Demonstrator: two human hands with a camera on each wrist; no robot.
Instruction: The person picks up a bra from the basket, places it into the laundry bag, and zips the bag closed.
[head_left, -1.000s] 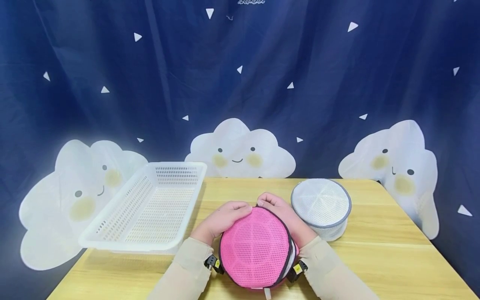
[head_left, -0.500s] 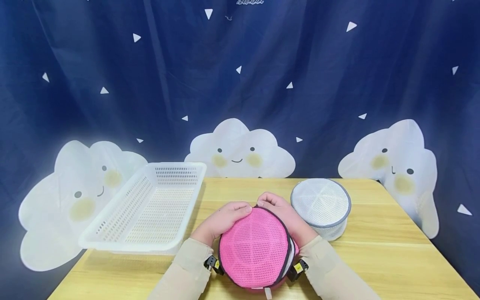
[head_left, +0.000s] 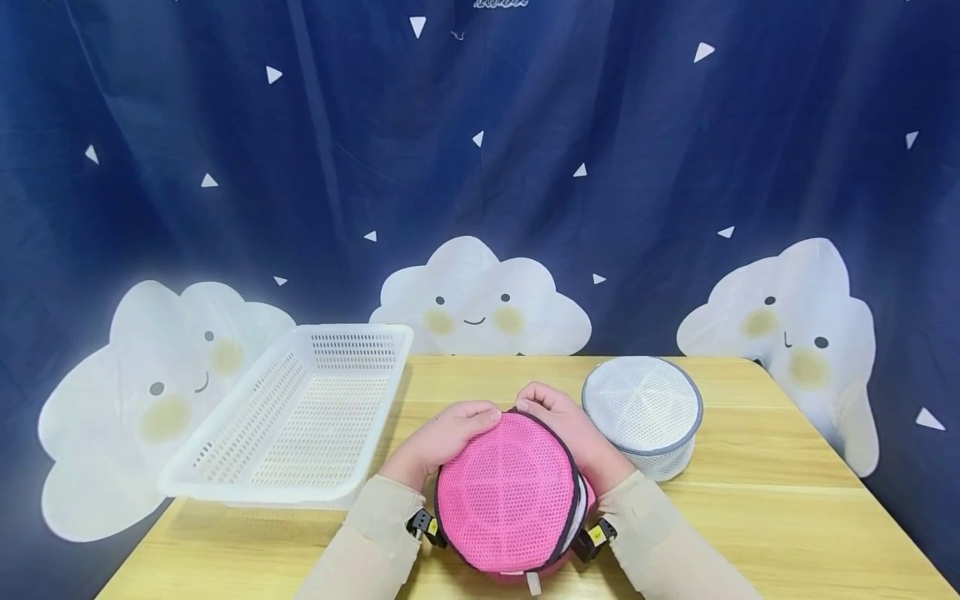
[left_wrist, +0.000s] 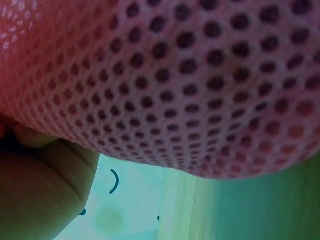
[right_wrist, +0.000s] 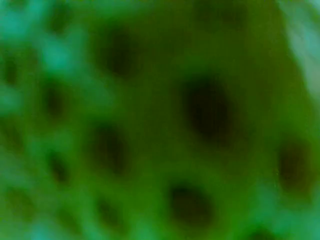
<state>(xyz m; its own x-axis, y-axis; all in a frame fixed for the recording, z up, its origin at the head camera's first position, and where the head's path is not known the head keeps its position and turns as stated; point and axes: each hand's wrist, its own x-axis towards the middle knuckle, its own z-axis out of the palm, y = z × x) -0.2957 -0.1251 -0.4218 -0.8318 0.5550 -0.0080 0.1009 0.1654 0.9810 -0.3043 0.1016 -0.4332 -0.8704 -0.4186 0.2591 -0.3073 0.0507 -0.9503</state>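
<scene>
A round pink mesh laundry bag [head_left: 504,492] with black edging stands at the table's front middle in the head view. A strip of white shows through a gap in its right side, and a small white tag [head_left: 533,582] hangs in front. My left hand [head_left: 450,437] grips the bag's far left rim, thumb over the top. At the far edge, my right hand [head_left: 558,421] pinches the black trim; what lies between its fingertips is hidden. Pink mesh [left_wrist: 190,90] fills most of the left wrist view. Mesh holes blur across the whole right wrist view.
A white plastic basket [head_left: 405,375] with slotted walls stands to the left. Behind my right forearm is a round white mesh laundry bag [head_left: 641,404] with grey edging. The wooden table [head_left: 795,525] ends at a dark blue curtain [head_left: 480,192] with printed clouds.
The pink laundry bag and both hands have shifted very slightly, by a few pixels. Both hands keep their holds.
</scene>
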